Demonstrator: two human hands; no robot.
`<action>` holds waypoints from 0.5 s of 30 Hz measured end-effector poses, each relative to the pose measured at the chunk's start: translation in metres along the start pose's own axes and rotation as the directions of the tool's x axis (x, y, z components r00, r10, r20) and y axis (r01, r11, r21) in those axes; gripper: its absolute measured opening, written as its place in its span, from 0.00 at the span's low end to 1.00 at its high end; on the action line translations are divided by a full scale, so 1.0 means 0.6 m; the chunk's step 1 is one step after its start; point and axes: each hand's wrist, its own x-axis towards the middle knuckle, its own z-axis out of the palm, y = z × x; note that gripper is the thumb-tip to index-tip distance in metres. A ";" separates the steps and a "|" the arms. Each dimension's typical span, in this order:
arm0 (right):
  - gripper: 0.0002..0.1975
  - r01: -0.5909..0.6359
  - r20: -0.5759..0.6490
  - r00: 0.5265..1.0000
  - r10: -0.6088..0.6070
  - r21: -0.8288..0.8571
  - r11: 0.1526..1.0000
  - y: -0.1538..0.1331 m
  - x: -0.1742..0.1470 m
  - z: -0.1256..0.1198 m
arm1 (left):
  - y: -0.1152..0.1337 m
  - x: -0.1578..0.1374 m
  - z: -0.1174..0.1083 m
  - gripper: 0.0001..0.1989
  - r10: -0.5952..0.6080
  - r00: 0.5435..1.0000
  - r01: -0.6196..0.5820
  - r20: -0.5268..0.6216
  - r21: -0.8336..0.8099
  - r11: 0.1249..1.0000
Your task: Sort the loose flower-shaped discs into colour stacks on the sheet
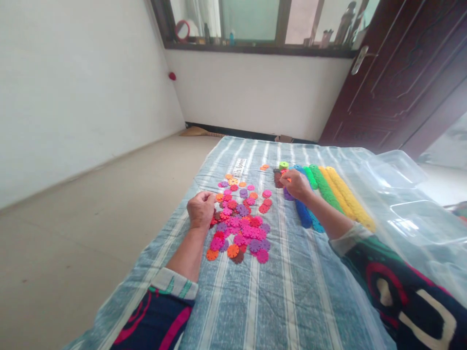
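A striped cloth (233, 311) fills the foreground, bearing a pile of loose discs (241, 223), notched at the rim and mostly pink, purple, red and orange; this pile serves as landmark. Patterned sleeves (401, 287) reach in on either side of it. Well to its right lie clear plastic containers (430, 221). At the pile's left edge is the left hand (202, 209), thumb and fingers drawn together beside an orange disc (219, 198); whether they grip a disc cannot be told. To the right of the pile, well apart, run long rows of similar discs, side by side: blue row (302, 215), green row (326, 192) and yellow rows (350, 199). Between the pile and these rows, toward the far side, the right hand (297, 185) has its fingers bent to a narrow pinch, with orange showing at the tips; whether a disc is held there cannot be told. Just beside it stands a brown stack (278, 180). Beyond the pile appear printed lettering (239, 167), a light green stack (283, 165) and, farthest, a window sill (255, 48).
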 end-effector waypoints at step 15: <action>0.12 0.019 0.132 0.991 0.006 -0.187 0.982 0.013 0.030 0.019 | 0.001 -0.004 -0.001 0.09 0.022 1.000 -0.023 0.013 0.028 0.999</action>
